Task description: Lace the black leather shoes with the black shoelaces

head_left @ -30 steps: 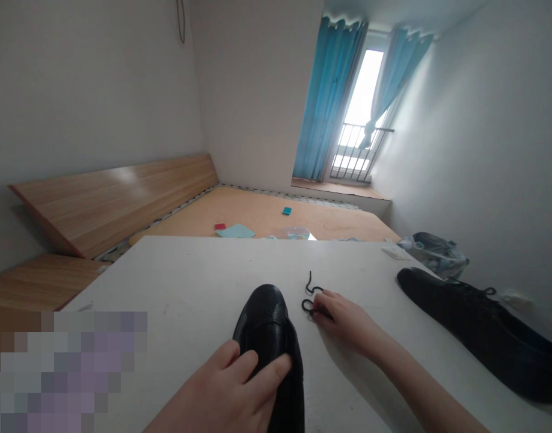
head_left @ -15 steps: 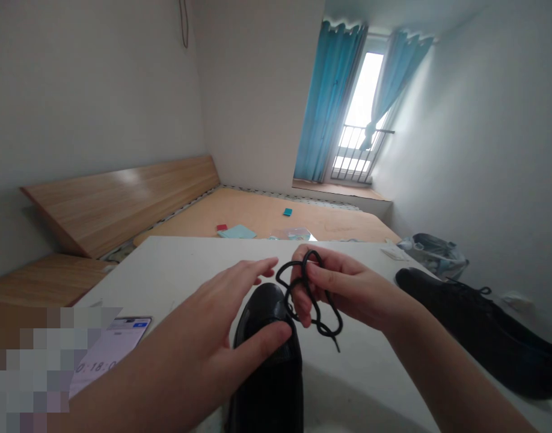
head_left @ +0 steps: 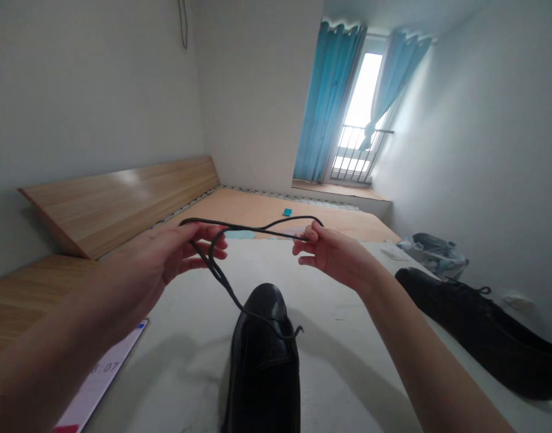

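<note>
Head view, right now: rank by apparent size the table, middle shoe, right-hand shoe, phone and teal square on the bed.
1. Table
2. Middle shoe and right-hand shoe: too close to rank; the frame cuts the middle one off
3. Phone, partly hidden
4. Teal square

Near edge of the desk (head_left: 181, 385) is out of frame, and the middle shoe (head_left: 267, 379) loses its heel with it. The shoe along the right edge (head_left: 478, 337) gets clipped by the picture's side. Phone (head_left: 105, 367) by the left edge is half buried under the left forearm (head_left: 73, 313), so most of its digits are covered. Right hand's (head_left: 309, 239) fingertips hide a bit of the black lace (head_left: 226, 285). White thingy at the far right corner (head_left: 394, 251)? Too small, can't tell.
</note>
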{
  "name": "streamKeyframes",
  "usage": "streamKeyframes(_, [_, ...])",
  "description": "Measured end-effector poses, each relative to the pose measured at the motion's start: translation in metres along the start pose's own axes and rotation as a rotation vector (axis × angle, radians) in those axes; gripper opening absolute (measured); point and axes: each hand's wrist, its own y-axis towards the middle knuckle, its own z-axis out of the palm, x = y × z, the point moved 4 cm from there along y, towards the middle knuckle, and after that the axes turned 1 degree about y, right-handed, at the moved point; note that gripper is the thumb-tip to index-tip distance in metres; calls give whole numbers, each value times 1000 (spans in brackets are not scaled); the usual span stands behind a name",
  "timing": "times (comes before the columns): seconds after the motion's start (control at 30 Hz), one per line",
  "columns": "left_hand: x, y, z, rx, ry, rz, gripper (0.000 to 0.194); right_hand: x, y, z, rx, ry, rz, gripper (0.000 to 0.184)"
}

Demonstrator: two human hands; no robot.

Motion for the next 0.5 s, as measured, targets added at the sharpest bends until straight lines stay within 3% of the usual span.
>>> streamKeyframes(0.17, [-3,1,1,92,-233,-184,26,15,1,-28,-138,178,-61,29])
streamKeyframes(0.23, [-5,0,-1,72,-381,-228,24,23,-2,-39,-175,212,-89,29])
streamKeyframes(0.37, [-6,2,-12,-62,-521,-150,23,36,-6,-69,-236,202,-113,26])
streamKeyframes(0.5, [-1,9,-25,-194,-627,-62,27,34,-2,-100,-268,83,-70,9])
